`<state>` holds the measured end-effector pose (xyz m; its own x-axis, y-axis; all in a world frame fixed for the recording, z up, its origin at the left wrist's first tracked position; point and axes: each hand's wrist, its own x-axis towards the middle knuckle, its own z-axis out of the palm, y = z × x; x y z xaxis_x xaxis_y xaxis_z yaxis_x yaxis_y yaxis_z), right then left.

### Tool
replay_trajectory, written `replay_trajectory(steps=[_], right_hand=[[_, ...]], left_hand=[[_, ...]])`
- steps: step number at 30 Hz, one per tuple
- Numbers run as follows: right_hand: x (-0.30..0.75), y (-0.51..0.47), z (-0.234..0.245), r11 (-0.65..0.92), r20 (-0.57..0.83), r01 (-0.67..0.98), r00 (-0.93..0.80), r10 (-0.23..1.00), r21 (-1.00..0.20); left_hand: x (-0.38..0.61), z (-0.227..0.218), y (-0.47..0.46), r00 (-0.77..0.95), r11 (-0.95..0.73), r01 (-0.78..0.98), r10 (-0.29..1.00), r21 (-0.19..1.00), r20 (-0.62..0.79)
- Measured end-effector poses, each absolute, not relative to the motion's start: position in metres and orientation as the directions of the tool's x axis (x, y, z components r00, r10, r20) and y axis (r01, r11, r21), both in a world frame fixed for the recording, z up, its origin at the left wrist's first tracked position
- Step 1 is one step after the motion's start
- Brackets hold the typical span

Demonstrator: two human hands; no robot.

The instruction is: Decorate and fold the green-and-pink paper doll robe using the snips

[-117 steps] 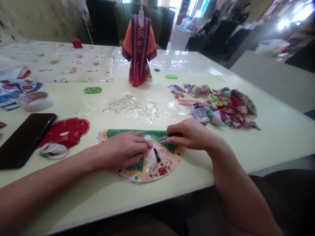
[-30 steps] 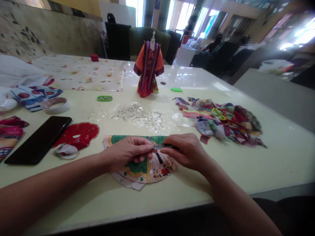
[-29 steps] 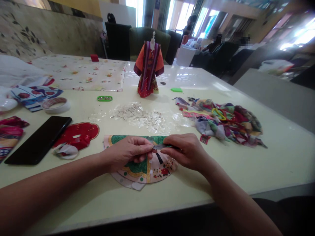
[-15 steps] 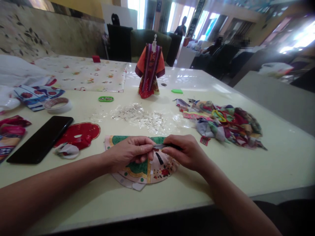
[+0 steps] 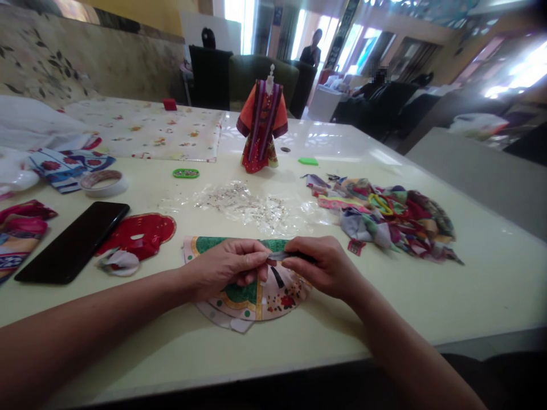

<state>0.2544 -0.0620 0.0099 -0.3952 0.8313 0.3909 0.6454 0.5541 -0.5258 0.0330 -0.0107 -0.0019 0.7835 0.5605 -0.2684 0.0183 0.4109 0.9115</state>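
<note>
Low over a semicircular fabric piece (image 5: 243,293), patterned in green, gold and pink with red flowers, both hands meet. In my right hand (image 5: 327,265) is a slim tool with a dark handle and a flat grey metal tip (image 5: 277,256); its exact kind is unclear. Thumb and forefinger of my left hand (image 5: 233,262) are pinched together at that tip, and whatever small thing lies between them is hidden. Pale backing shows under the fabric's lower edge. Clear plastic packets (image 5: 256,208) of tiny beads lie just beyond.
A small dress form in a red and orange robe (image 5: 262,122) stands behind the packets. Colourful fabric scraps (image 5: 384,213) are heaped at right. At left lie a black phone (image 5: 74,242), red cloth (image 5: 149,233) and a tape roll (image 5: 105,183). A green tray (image 5: 186,173) holds small bits.
The view has shifted slightly, so things on the table appear a little lower and farther right. Both hands keep nearly the same pose, tool tip still at the left fingertips.
</note>
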Motion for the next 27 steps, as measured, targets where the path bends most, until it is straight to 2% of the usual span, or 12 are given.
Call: replay_trajectory(steps=[14,21,27], right_hand=[[0.247,-0.061,0.009,0.476,0.341,0.533,-0.336,0.878,-0.700],[0.243,-0.059,0.007,0.370,0.260,0.465,-0.286,0.922,-0.804],[0.240,-0.059,0.004,0.326,0.227,0.449,-0.262,0.938,-0.832]], left_hand=[[0.034,-0.004,-0.011,0.790,0.381,-0.056,0.582,0.923,-0.192],[0.034,-0.005,-0.012,0.765,0.347,-0.077,0.622,0.935,-0.168],[0.035,-0.007,-0.013,0.733,0.282,-0.072,0.666,0.957,-0.141]])
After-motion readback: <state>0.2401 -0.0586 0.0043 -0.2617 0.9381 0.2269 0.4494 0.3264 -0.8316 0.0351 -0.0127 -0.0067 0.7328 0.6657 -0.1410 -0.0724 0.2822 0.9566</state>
